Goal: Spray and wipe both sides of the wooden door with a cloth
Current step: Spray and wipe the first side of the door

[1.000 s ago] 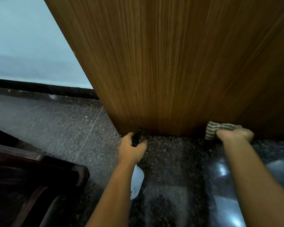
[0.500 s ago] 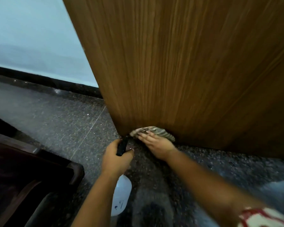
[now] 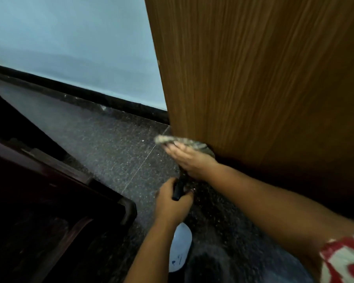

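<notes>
R hand [image 3: 189, 158] is pressing cloth [image 3: 184, 142] w/ straight fingers against bottom corner of door [image 3: 264, 82], at door's 7 o'clock edge just above floor [image 3: 114, 148]; cloth is blurred, one end is sticking out past door edge toward 9 o'clock. L hand [image 3: 173, 203] is gripping bottle [image 3: 180, 248] at 6 o'clock of R hand, fingers curled round black sprayer head, white body is hanging below the wrist. Dark furniture [image 3: 49, 201] is sitting at 8 o'clock; wall [image 3: 70, 43] is showing at 10 o'clock.
</notes>
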The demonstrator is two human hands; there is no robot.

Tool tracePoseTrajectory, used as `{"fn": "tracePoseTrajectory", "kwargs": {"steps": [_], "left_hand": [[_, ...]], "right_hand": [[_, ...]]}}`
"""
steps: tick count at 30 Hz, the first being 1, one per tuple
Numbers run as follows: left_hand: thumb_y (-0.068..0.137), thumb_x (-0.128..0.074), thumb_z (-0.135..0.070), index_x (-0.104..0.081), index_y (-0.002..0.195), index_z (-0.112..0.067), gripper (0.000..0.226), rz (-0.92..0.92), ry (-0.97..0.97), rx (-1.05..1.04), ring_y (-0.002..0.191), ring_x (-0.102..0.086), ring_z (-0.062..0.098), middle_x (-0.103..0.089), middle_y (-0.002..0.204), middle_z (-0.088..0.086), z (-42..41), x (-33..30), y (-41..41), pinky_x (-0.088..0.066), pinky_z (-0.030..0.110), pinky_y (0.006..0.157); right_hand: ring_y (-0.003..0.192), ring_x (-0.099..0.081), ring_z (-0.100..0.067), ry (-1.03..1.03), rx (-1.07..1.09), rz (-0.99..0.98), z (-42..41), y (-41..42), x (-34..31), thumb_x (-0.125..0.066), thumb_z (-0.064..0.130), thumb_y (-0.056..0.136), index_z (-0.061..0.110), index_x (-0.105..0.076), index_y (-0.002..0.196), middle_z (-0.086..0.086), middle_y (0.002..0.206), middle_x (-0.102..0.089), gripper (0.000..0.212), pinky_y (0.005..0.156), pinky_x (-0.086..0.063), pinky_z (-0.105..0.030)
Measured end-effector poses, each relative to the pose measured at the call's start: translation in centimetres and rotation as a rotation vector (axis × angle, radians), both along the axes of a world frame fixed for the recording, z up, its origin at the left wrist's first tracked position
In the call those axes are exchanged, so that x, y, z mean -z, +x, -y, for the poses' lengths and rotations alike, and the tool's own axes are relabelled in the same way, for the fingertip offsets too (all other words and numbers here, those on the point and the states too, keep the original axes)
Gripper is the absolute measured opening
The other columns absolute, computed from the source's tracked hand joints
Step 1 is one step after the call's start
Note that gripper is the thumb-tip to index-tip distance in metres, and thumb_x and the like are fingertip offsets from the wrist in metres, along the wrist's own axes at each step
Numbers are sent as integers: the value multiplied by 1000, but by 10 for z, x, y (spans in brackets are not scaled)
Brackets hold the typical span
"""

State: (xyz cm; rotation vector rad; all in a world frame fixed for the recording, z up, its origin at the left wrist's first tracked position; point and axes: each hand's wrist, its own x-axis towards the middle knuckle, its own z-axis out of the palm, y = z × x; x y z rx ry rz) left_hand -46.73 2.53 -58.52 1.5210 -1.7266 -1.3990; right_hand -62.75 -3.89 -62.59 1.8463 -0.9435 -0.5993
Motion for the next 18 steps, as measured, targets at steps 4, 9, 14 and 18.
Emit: {"fn": "tracePoseTrajectory", "kwargs": {"steps": [4,9,14,18], "left_hand": [[87,-70,-19,-59,84,-30,16,14,30,118,61,-55,0,-60,69,-13,-7,18,9,-41,19,57],[77,-70,-33,-56,82,-26,16,15,160,134,61,-50,13,-54,66,-8,-17,32,14,-40,30,60],[87,-71,-21,-57,85,-27,15,25,151,223,67,-55,15,-55,75,-3,-28,29,-4,-44,30,65],[88,-71,-20,-62,93,-18,11,-17,167,286,71,-58,19,-59,74,-4,-36,17,-28,-50,39,70]], "right_hand": [[150,-2,-29,348,50,-263,-33,-15,74,-19,30,106,3,-5,155,-11,164,-4,58,115,2,-49],[126,-52,-26,389,50,263,-69,-65,77,-26,14,93,5,-38,148,-12,148,-47,57,104,-43,-37],[106,-66,-16,426,225,413,-203,-180,71,-13,4,98,-2,-8,152,-7,131,-62,54,103,-42,-35],[106,-63,-22,291,232,481,-281,-240,51,4,7,99,0,2,153,-18,162,-10,55,119,2,-39]]}}
